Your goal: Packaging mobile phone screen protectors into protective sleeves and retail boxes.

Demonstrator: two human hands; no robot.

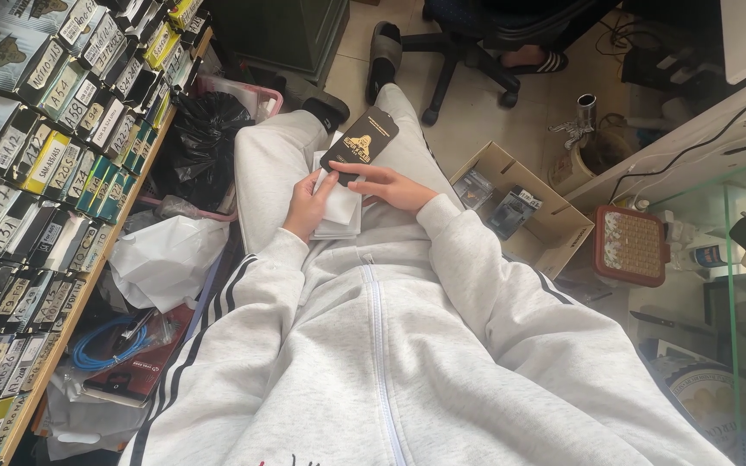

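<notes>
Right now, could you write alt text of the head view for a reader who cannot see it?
A seated person in grey holds a black pack with both hands, left hand and right hand, over white sheets on the lap. A shelf stands left, a box right.

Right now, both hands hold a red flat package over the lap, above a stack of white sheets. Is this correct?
Not quite: the flat package is black with gold print, not red. The head view shows the left hand and right hand holding it over the lap, above the white sheets.
</notes>
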